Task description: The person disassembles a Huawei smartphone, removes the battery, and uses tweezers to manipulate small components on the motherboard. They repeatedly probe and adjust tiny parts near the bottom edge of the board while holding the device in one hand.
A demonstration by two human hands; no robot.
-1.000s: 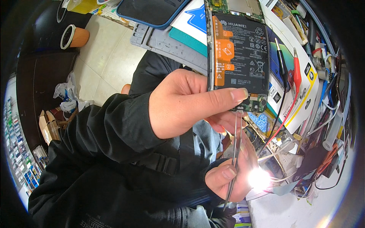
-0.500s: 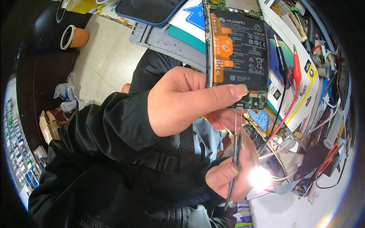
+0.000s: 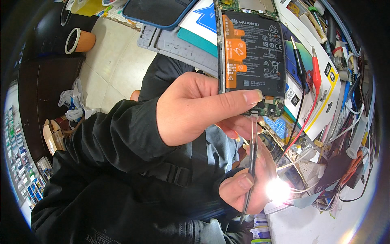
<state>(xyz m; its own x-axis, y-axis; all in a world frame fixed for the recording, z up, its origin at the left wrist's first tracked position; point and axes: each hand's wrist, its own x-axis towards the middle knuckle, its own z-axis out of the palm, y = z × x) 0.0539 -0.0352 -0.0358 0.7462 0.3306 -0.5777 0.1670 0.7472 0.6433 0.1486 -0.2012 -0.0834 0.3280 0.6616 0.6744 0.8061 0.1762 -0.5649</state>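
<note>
An opened phone (image 3: 280, 61) with its back cover off is gripped by my left hand (image 3: 189, 107). My thumb lies over the lower end of its black battery (image 3: 254, 53), which carries an orange pull-tab label. Below the battery a strip of green circuit board (image 3: 268, 106) shows. From below, my right hand (image 3: 262, 191) holds metal tweezers (image 3: 252, 156), pinched between thumb and fingers. Their tips point up at the phone's bottom edge, by the charging port; whether they touch it I cannot tell. The fingers under the phone are partly hidden.
Black and red clip leads (image 3: 316, 75) hang right of the phone. A glaring lamp (image 3: 278, 190) shines beside my right hand. Tools and cables (image 3: 357, 118) crowd the right side. A grey tray (image 3: 170, 46) and a blue-edged phone (image 3: 158, 10) lie behind; a brown bin (image 3: 85, 41) stands far left.
The phone has shifted slightly left in my left hand. The tweezers' tips look a little closer together; my right hand has hardly moved.
</note>
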